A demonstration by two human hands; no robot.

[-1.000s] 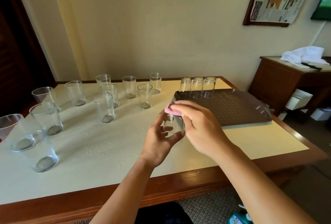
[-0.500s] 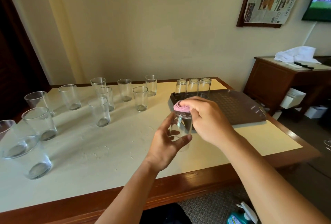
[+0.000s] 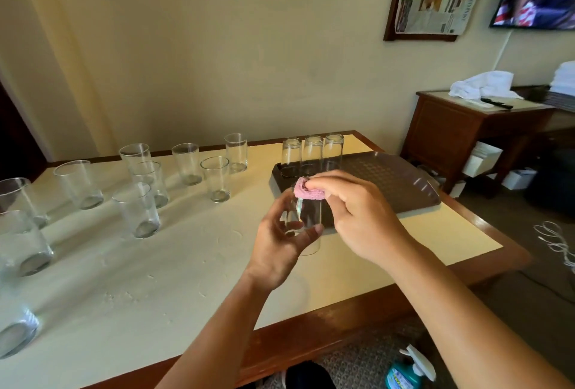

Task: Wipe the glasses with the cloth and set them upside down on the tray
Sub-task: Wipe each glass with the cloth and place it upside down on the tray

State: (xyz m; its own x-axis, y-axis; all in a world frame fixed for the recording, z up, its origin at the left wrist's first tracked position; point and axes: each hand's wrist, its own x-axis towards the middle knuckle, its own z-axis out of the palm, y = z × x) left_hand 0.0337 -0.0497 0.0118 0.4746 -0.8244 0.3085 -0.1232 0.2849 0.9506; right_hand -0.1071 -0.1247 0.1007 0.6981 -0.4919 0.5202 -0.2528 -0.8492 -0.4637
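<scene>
Three clear cylindrical glasses [image 3: 312, 153] inverted on waffled tray [image 3: 392, 185].

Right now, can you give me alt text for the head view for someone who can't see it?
A left hand holds a clear glass above a cream-topped table while the right hand presses a pink cloth onto its top. Three glasses stand upside down on a dark tray behind; upright glasses wait at left.
</scene>
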